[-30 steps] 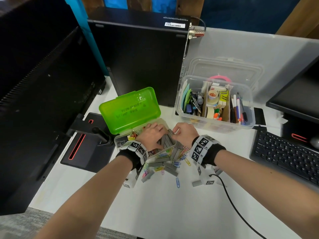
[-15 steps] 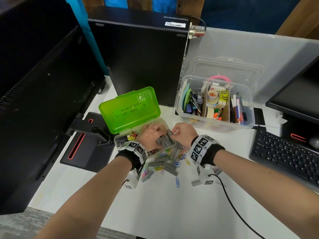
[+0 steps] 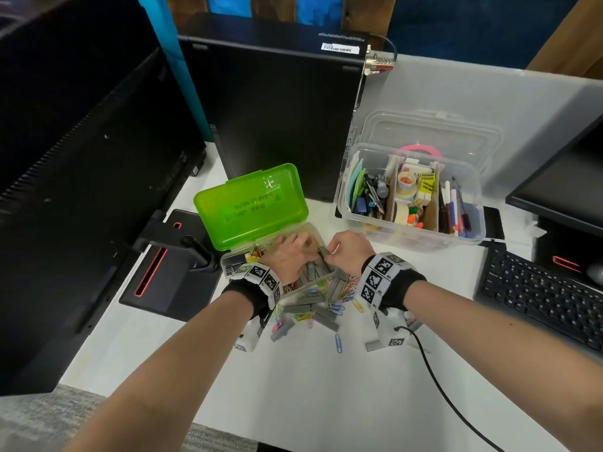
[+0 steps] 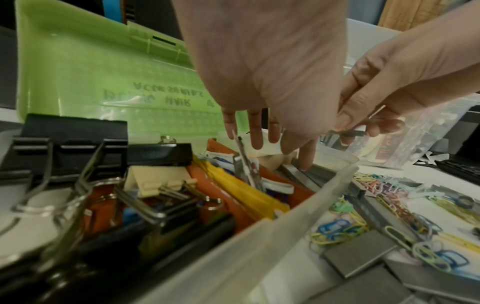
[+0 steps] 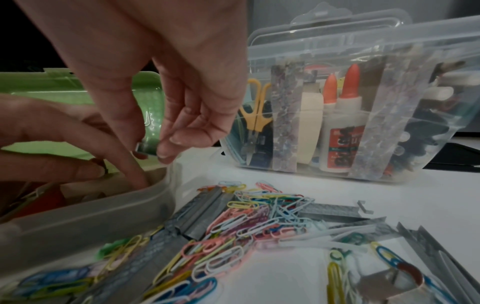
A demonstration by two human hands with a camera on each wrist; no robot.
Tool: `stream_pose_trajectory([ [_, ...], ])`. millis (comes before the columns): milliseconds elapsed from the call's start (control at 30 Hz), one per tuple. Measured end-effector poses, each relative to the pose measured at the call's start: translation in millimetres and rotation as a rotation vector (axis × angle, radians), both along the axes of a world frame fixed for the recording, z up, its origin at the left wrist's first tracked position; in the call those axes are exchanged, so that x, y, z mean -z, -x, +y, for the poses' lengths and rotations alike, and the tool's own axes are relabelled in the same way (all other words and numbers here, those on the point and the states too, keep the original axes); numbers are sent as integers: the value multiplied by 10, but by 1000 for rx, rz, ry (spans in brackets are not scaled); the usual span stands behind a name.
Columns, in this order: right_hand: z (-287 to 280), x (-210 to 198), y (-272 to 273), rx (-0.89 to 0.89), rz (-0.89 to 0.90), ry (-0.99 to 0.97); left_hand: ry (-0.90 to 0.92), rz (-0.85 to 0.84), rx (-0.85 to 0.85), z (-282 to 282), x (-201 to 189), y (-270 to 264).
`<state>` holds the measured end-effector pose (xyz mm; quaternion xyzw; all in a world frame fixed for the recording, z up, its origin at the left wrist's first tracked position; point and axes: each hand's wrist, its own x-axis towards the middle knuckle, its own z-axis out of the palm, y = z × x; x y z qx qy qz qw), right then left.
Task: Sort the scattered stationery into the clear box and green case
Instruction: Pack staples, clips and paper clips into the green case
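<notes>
**Staple strip going into green case**

Right hand [image 3: 350, 252] pinches 1 grey staple strip [image 4: 350, 132] over the green case [image 3: 251, 203], lid up. Left hand [image 3: 292, 257] grip released, straight fingers down in the case tray on strips already laid there. Clear box [image 3: 473, 177] sits right, well apart. Paper clips [image 5: 259, 218] and more strips lie loose on the desk [image 3: 310, 386]. Best lay it flat alongside the others, left fingers holding the row aside; strips snap easily.

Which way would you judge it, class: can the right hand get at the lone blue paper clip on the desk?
Probably yes. The blue paper clip lies alone on bare desk, nearer the person than the right hand, uncovered. But that hand already pinches a staple strip over the green case, so it must release first.
</notes>
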<state>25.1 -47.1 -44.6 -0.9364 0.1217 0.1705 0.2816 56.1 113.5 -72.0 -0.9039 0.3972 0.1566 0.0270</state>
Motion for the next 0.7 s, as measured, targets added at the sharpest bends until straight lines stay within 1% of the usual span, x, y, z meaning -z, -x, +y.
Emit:
stream_pose_trajectory([
  [133, 46, -5, -10, -48, 34, 27, -30, -35, -21, 24, -17, 24],
  [367, 141, 27, -46, -104, 67, 87, 53, 18, -73, 112, 8, 107],
  [500, 226, 43, -59, -138, 71, 144, 85, -19, -72, 160, -21, 87],
  [633, 279, 62, -63, -205, 82, 222, 154, -44, -179, 201, -67, 51],
  [700, 299, 71, -68, -239, 86, 257, 142, -47, -195, 194, -95, 39],
])
